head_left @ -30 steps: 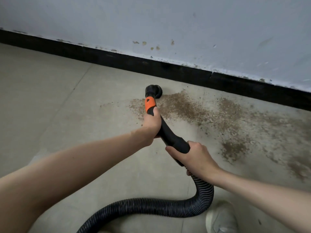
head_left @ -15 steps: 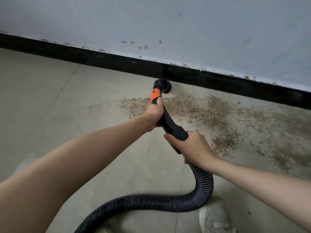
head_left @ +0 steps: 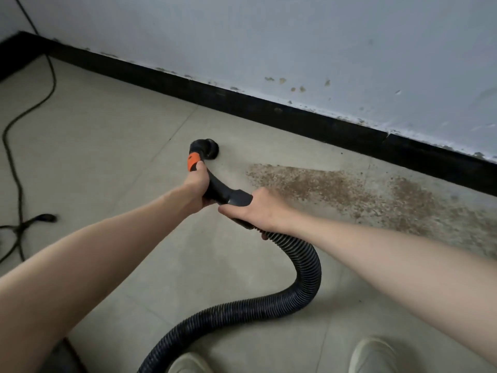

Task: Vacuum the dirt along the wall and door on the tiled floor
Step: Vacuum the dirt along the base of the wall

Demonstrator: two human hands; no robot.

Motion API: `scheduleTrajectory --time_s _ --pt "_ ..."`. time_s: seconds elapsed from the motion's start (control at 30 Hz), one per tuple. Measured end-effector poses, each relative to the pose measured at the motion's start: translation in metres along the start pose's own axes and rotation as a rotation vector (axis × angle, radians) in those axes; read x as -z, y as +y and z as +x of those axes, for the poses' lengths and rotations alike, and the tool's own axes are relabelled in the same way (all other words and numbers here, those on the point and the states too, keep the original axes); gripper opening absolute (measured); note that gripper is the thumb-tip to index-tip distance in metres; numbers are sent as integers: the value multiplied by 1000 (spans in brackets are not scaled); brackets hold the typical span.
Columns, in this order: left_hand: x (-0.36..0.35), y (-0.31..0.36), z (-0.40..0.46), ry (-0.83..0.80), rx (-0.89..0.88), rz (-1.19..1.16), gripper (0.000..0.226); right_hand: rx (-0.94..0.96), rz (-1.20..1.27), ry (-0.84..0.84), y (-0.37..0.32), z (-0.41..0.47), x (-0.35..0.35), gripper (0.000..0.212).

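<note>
Both hands on the black curved plastic vacuum handle (head_left: 223, 192). Left hand (head_left: 197, 188) is wrapped round the front section just behind the orange collar (head_left: 193, 162); grip is closed on the handle, thumb up near the collar. Right hand (head_left: 258, 211) takes the rear end where the handle meets the black ribbed flexible hose (head_left: 304, 267); grip closed on it too, fingers curled underneath, only partly visible.

Black round nozzle head (head_left: 207, 148) is down on the beige tiled floor (head_left: 107, 146), near the black skirting board (head_left: 269, 109) but not touching it. It sits on bare tile to the left of the brown granular dirt patch (head_left: 349, 195), clearly apart from the patch's left edge. The dirt spreads rightward along the foot of the skirting and runs to the right edge of view, thicker toward the right.

Pale blue-grey painted wall (head_left: 295, 36) above the skirting, with chipped and stained spots low down.

Hose loops from the right hand down and back toward the bottom of view, passing between two light-coloured shoes (head_left: 373, 356) at the lower edge.

Thin black power cable (head_left: 16, 146) trails over the floor at far left, with a plug or joint lying on the tile; can't tell which.
</note>
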State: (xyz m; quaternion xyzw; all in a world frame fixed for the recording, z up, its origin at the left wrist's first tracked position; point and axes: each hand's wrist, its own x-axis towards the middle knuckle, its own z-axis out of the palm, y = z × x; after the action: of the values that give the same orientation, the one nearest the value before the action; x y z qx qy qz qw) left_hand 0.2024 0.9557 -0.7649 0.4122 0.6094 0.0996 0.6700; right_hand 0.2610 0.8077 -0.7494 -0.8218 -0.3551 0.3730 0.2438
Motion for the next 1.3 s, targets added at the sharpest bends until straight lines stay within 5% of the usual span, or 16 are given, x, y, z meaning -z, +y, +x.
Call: scheduleTrajectory --time_s 0.27,0.6,1.07,1.3 --pt "12 -45 -12 164 12 -178 57 53 21 -190 17 -15 -1 64" --pt "-16 -44 -16 -2 -4 -11 41 -59 -90 12 25 -50 -4 62" --pt "35 -26 12 331 -30 -146 57 111 92 -277 2 35 -8 63" --pt "22 -9 21 326 -84 -35 57 52 142 -187 0 32 -9 67"
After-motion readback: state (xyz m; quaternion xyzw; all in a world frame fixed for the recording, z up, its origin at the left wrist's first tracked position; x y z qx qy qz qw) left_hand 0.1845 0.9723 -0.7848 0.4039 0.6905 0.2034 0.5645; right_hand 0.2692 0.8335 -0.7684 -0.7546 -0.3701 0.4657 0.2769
